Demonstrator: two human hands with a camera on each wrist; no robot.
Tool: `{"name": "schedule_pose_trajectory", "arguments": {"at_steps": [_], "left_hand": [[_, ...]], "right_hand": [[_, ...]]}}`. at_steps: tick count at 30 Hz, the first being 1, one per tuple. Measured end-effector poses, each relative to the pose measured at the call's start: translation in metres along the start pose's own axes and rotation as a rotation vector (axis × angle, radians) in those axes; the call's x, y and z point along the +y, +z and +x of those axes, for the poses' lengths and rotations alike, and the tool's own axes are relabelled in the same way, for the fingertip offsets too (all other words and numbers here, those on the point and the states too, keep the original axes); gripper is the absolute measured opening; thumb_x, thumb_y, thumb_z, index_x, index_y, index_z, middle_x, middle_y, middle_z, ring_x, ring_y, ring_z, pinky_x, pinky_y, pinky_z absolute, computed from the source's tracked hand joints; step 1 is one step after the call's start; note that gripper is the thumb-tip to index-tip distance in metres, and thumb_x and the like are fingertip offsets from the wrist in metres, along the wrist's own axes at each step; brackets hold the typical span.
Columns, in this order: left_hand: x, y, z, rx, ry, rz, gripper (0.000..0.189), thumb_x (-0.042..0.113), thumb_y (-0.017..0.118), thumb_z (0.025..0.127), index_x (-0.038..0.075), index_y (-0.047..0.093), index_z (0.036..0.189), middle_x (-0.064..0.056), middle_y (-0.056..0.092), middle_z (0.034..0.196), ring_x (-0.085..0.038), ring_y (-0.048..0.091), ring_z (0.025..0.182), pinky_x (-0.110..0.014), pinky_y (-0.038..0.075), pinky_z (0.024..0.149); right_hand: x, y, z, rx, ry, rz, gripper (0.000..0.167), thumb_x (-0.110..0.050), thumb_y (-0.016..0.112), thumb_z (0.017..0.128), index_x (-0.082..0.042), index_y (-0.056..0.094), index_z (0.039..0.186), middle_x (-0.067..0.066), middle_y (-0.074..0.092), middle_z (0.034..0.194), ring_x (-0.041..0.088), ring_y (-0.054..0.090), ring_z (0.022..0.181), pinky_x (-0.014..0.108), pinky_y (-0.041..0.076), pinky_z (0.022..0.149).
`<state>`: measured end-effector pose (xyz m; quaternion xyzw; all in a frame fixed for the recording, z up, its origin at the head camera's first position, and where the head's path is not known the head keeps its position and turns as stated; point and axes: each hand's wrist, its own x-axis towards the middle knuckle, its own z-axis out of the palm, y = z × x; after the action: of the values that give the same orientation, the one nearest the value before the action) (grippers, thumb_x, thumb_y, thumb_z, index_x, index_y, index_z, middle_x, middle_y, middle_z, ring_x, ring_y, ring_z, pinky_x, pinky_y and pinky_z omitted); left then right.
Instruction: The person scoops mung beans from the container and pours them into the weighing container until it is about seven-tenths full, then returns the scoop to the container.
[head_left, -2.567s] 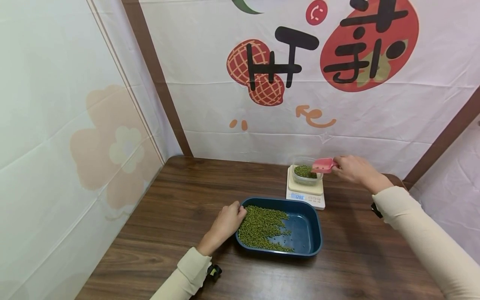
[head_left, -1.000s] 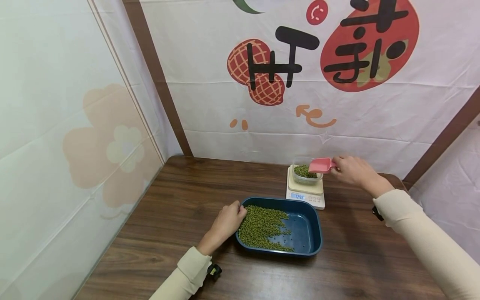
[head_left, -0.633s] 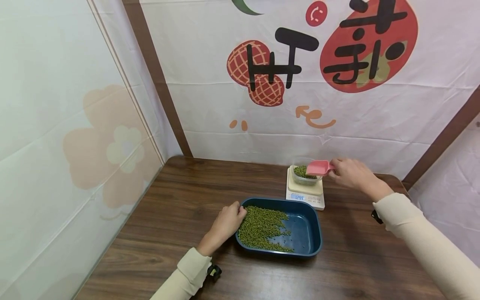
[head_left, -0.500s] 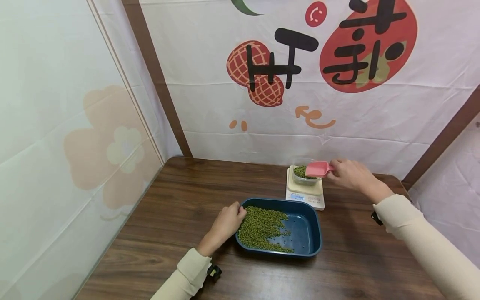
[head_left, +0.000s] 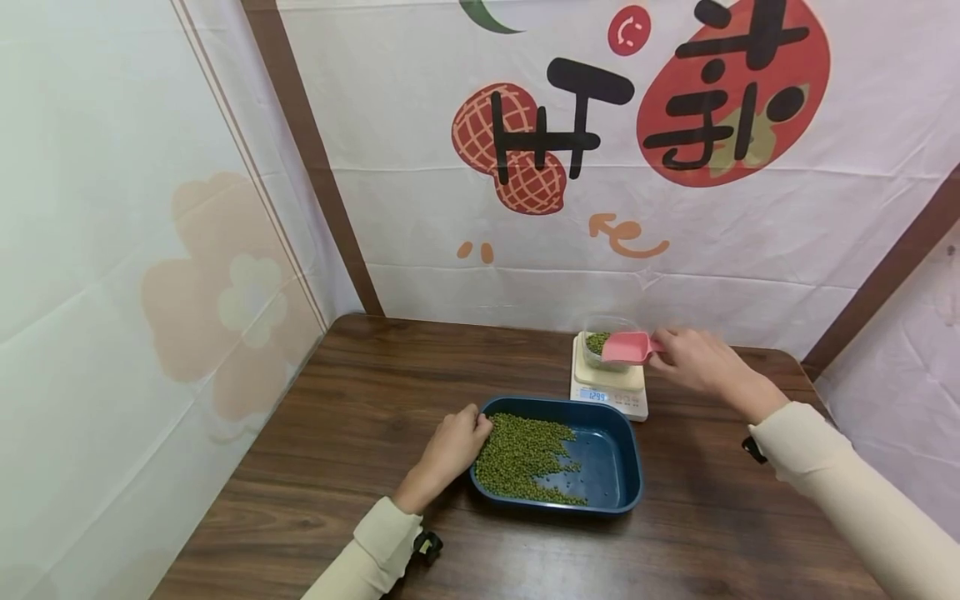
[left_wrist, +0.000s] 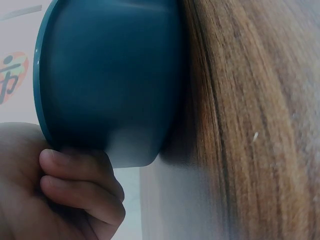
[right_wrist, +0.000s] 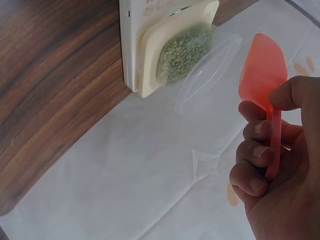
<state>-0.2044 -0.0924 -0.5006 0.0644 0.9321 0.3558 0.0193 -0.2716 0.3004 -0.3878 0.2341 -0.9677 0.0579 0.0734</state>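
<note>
In the head view my left hand grips the left rim of a deep blue plastic tray. Green mung beans cover mostly its left side. My right hand holds a pink scoop by its handle, fingers and thumb wrapped around it in the right wrist view. The scoop is over the right part of a small clear container and hides some of it. Mung beans lie inside that container, which stands on a white kitchen scale. Its lit display seems to read 129.9.
Everything stands on a dark wood-grain table. A printed white cloth hangs right behind its back edge, and a pale cloth hangs along the left side. The scale sits just behind the tray.
The scoop has moved slightly left and down, toward the viewer, across the container. The display rose from about 128.8 to 129.9, then held. My left hand and the tray stay put.
</note>
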Motion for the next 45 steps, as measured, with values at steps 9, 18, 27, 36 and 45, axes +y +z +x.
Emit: {"name": "schedule_pose_trajectory", "arguments": {"at_steps": [9,18,27,36,45], "left_hand": [[-0.001,0.001,0.001,0.002,-0.001,0.004,0.029,0.019,0.047,0.110,0.013,0.046,0.082,0.003,0.036,0.064,-0.012,0.031,0.054,-0.026,0.028,0.053],[-0.001,0.002,0.001,-0.003,-0.003,0.006,0.029,0.018,0.047,0.110,0.013,0.045,0.081,0.003,0.035,0.063,-0.012,0.031,0.053,-0.026,0.027,0.052],[-0.001,0.001,0.000,0.005,0.009,0.004,0.030,0.017,0.047,0.110,0.013,0.045,0.080,0.003,0.035,0.063,-0.011,0.030,0.052,-0.026,0.027,0.051],[-0.001,0.002,0.002,0.002,0.009,0.001,0.029,0.018,0.047,0.109,0.013,0.045,0.081,0.004,0.035,0.063,-0.011,0.031,0.052,-0.025,0.027,0.051],[-0.001,0.001,0.001,0.000,0.014,-0.012,0.030,0.018,0.046,0.109,0.014,0.044,0.080,0.004,0.035,0.062,-0.011,0.030,0.052,-0.025,0.027,0.051]], "right_hand": [[-0.012,0.001,-0.007,0.041,-0.054,-0.002,0.010,-0.017,0.068,0.098,-0.009,0.063,0.096,-0.001,0.047,0.072,0.016,0.045,0.063,0.033,0.037,0.058],[-0.031,0.002,-0.017,0.066,-0.110,-0.020,0.008,-0.017,0.070,0.097,-0.010,0.065,0.096,-0.004,0.048,0.074,0.012,0.044,0.065,0.031,0.037,0.060],[-0.044,0.004,-0.025,0.101,-0.169,-0.041,0.013,-0.016,0.071,0.094,-0.013,0.060,0.087,-0.005,0.045,0.073,0.010,0.040,0.061,0.029,0.034,0.055],[-0.053,0.008,-0.033,0.106,-0.217,-0.042,0.016,-0.014,0.070,0.092,-0.016,0.057,0.085,-0.008,0.045,0.073,0.008,0.039,0.062,0.028,0.035,0.056],[-0.059,0.014,-0.040,0.078,-0.223,-0.035,0.017,-0.017,0.075,0.093,-0.016,0.059,0.087,-0.009,0.047,0.074,0.007,0.040,0.062,0.027,0.035,0.053]]}}
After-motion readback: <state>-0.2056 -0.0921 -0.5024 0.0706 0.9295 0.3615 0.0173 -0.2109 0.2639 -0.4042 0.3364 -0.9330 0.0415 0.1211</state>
